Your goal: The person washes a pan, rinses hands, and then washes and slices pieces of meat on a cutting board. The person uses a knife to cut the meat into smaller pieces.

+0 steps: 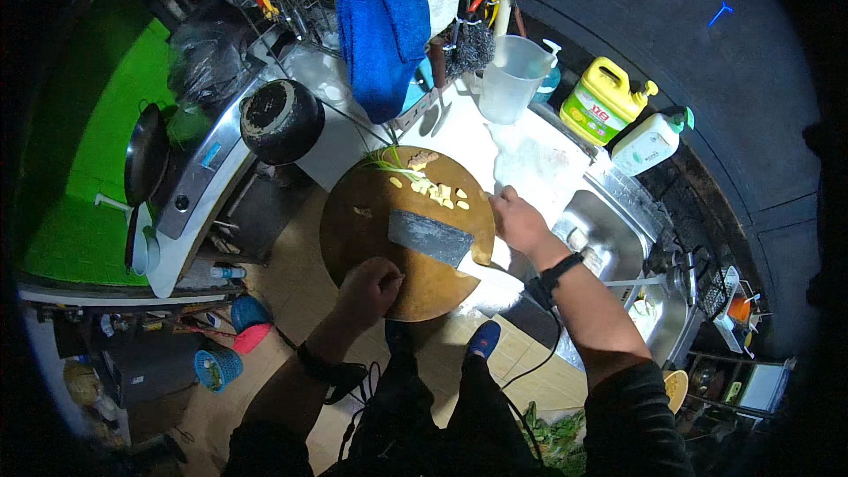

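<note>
A round wooden cutting board lies before me at the counter's edge. On it rests a cleaver with a broad dark blade; glare obscures its handle end. Beyond the blade are pale yellowish slices, green scallion stalks and a knobby brown piece resembling ginger root. My left hand is over the board's near-left edge, its fingers curled; whether something small is pinched there is unclear. By the board's right rim is my right hand, fingers bent, its grip hidden.
Right of the board is a steel sink. A translucent measuring jug, a yellow detergent jug and a white pump bottle stand behind. A blue towel hangs above the counter. At left are a blackened pot and a wok.
</note>
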{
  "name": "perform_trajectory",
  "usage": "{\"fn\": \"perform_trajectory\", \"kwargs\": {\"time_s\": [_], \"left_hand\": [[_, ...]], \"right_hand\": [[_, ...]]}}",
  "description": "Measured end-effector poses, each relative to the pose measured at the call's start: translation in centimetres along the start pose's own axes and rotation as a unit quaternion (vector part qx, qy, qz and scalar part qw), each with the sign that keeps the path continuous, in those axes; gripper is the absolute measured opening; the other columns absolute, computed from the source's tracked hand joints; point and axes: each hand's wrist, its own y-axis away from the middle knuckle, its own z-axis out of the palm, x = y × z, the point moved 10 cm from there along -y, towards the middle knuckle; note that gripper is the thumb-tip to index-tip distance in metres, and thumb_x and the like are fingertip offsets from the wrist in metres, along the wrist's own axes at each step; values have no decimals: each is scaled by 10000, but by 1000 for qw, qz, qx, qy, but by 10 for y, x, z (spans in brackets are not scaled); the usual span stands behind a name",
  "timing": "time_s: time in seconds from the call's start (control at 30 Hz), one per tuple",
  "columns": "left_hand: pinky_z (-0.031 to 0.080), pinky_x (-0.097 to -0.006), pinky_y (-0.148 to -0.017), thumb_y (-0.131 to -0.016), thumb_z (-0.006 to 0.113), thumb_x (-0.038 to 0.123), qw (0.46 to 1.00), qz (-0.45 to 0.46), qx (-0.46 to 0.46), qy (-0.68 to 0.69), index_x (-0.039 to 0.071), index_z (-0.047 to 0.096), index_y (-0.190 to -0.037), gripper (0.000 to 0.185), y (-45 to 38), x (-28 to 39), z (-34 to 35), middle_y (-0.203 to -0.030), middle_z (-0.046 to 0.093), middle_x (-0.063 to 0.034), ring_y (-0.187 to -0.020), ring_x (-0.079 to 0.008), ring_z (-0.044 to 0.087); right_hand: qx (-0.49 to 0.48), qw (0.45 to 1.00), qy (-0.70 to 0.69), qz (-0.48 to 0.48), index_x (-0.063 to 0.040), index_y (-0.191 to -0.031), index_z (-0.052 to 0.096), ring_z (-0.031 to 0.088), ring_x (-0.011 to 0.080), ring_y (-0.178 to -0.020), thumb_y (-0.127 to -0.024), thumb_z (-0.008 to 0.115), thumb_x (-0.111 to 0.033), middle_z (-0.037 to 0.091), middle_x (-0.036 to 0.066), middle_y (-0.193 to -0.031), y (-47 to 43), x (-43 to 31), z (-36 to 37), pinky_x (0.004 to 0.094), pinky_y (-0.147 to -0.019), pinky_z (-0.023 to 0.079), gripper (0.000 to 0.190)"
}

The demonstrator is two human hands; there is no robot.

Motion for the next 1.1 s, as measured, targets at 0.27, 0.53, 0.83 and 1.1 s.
{"fn": "perform_trajectory", "kwargs": {"time_s": [0.27, 0.53, 0.83, 1.1], "left_hand": [[562, -439, -772, -954, 722, 148, 994, -59, -68, 65, 16, 668, -987, 146, 8, 1, 19, -935, 683, -161, -865, -318, 695], [559, -402, -758, -958, 722, 167, 989, -65, -97, 95, 32, 645, -961, 155, 7, 4, 46, -899, 660, -127, -841, -269, 676], [559, -362, -709, -905, 781, 100, 980, -5, -131, 151, 32, 661, -925, 138, -8, 73, 101, -843, 684, -102, -767, -197, 687], [586, -387, -715, -923, 750, 104, 932, 16, -337, 132, 28, 716, -1103, 198, -7, 154, 205, -973, 745, -182, -812, -267, 749]], "right_hand": [[-71, 995, -72, 12, 7, -971, 682, 716, 354, -791, -881, 730, -147, 726, 138, -859, 8, 21, 9, 429, -735, 579, 185], [-102, 955, -273, 56, -16, -1113, 727, 697, 222, -824, -864, 797, -104, 748, 122, -929, -24, -9, -23, 361, -801, 570, 273], [-157, 897, -413, -29, -46, -1312, 698, 716, 152, -983, -978, 794, -154, 771, 51, -1113, 117, -54, -25, 337, -914, 584, 364], [-95, 749, -637, 156, -3, -1080, 689, 715, 121, -897, -1004, 718, -10, 734, 49, -1008, 236, 20, 5, 285, -802, 622, 82]]}}
